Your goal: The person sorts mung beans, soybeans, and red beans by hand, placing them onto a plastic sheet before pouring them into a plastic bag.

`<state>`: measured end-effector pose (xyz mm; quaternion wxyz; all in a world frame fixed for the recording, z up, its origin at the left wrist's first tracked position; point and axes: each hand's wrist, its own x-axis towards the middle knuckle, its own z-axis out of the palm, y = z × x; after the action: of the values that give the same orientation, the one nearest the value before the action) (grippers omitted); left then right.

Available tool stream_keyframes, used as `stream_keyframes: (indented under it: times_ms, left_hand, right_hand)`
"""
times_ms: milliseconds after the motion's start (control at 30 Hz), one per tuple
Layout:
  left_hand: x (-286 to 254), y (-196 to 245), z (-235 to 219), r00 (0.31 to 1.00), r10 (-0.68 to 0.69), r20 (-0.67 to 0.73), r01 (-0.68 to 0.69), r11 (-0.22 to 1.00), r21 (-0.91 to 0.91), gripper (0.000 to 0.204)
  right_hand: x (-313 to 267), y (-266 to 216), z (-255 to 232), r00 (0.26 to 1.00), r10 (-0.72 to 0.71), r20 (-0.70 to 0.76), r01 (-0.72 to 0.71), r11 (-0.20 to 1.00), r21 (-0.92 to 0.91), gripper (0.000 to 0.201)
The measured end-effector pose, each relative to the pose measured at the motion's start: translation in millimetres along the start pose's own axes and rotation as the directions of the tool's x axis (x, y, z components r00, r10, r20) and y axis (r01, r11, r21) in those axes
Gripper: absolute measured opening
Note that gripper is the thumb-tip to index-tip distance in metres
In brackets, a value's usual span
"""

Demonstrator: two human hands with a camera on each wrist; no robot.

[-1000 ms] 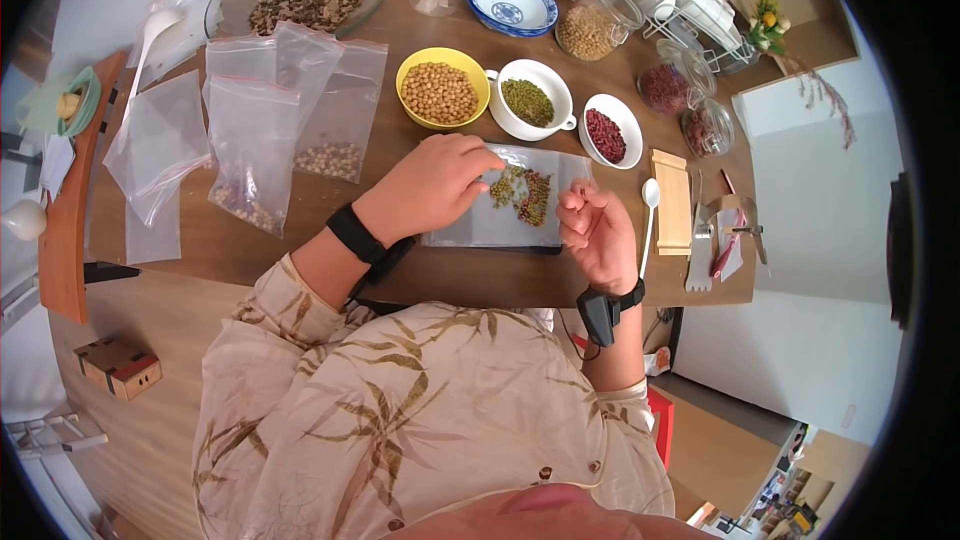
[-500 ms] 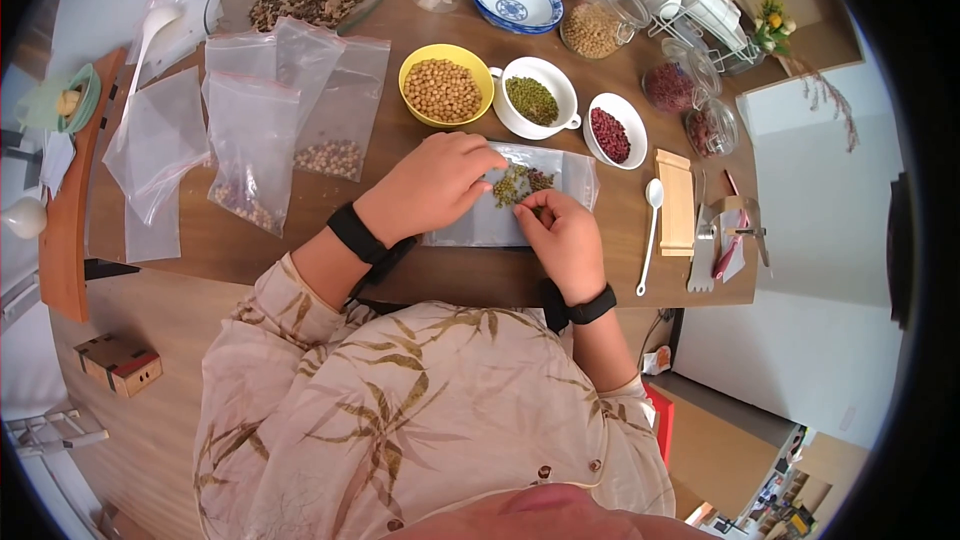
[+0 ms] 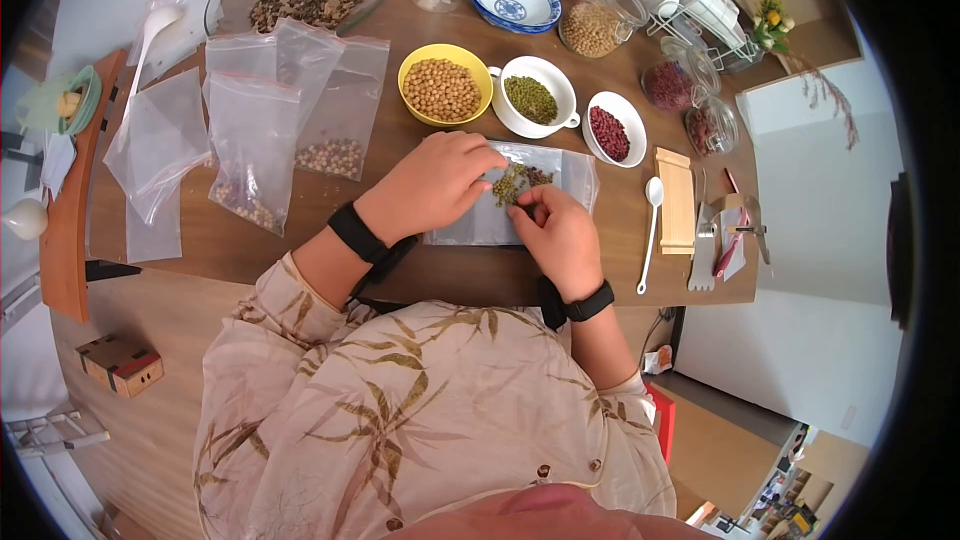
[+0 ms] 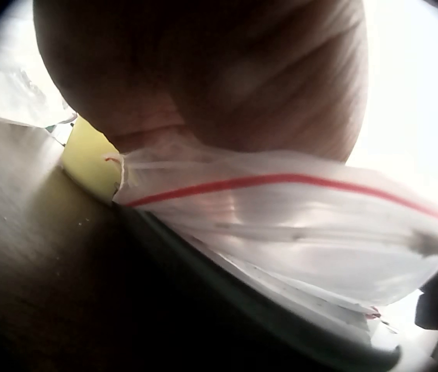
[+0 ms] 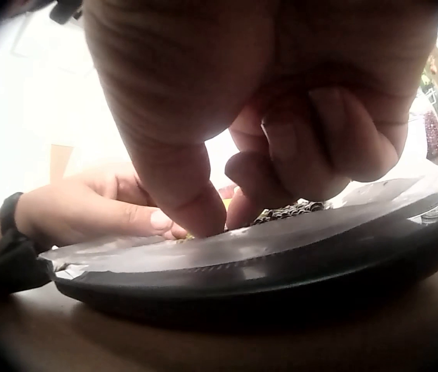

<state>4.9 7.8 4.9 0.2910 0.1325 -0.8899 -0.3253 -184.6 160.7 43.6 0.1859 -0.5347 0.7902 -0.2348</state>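
A clear zip bag (image 3: pixel 465 230) lies in front of the person, with a dark, round-edged base (image 5: pixel 265 291) under it in the right wrist view. Loose green and dark red beans (image 3: pixel 505 187) are spread on the bag. My left hand (image 3: pixel 435 180) rests at the bag's left side, its fingertips beside the beans. Thumb and forefinger of my right hand (image 3: pixel 560 240) pinch down at the beans' near side, the other fingers curled; the pinched spot is partly hidden. The left wrist view shows the bag's red-lined edge (image 4: pixel 281 180) under the left palm.
Behind the bag stand a yellow bowl of chickpeas (image 3: pixel 441 87), a white bowl of green beans (image 3: pixel 532 100) and a white bowl of red beans (image 3: pixel 612 133). Filled zip bags (image 3: pixel 255 130) lie left; a white spoon (image 3: pixel 650 230) and wooden tray (image 3: pixel 676 200) lie right.
My right hand has come down and left from beside the bag to the beans, turning palm down, then shifted slightly left. The left hand has stayed in place.
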Motion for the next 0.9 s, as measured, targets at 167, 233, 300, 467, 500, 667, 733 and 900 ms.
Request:
stream_keyframes:
  times_ms: [167, 233, 300, 467, 500, 667, 733, 900]
  left_hand:
    - [1, -2, 0, 1.0, 0.001, 0.014, -0.001, 1.0, -0.008, 0.032]
    - [1, -3, 0, 1.0, 0.009, 0.009, -0.009, 1.0, -0.011, 0.032]
    - [1, -3, -1, 1.0, 0.012, 0.0, -0.012, 1.0, -0.018, 0.032]
    - [1, 1, -2, 1.0, 0.001, 0.018, -0.001, 1.0, -0.01, 0.031]
    - [2, 1, -3, 1.0, 0.006, 0.02, -0.005, 1.0, -0.014, 0.031]
    - [1, -3, -2, 1.0, 0.017, 0.008, -0.017, 1.0, -0.012, 0.031]
    - [1, -2, -3, 1.0, 0.013, 0.007, -0.013, 1.0, -0.011, 0.031]
    - [1, 0, -3, 1.0, -0.006, 0.016, 0.006, 1.0, -0.021, 0.031]
  right_hand:
    - [5, 8, 7, 1.0, -0.028, -0.012, 0.028, 0.998, 0.055, 0.02]
    - [7, 21, 10, 1.0, -0.02, -0.009, 0.022, 0.926, 0.377, 0.017]
    - [7, 32, -6, 0.986, 0.076, 0.147, -0.153, 0.752, 0.642, 0.016]
    - [-1, 46, -32, 0.913, -0.017, 0.409, -0.409, -0.026, 0.912, 0.029]
    - [-2, 38, -34, 0.914, -0.012, 0.405, -0.405, -0.026, 0.914, 0.029]
    - [-2, 16, -31, 0.897, 0.16, 0.412, -0.431, 0.107, 0.896, 0.035]
    - [-1, 30, -29, 0.918, 0.142, 0.371, -0.398, 0.349, 0.849, 0.031]
    - [-2, 28, -11, 1.0, -0.018, 0.016, 0.012, 0.943, 0.333, 0.018]
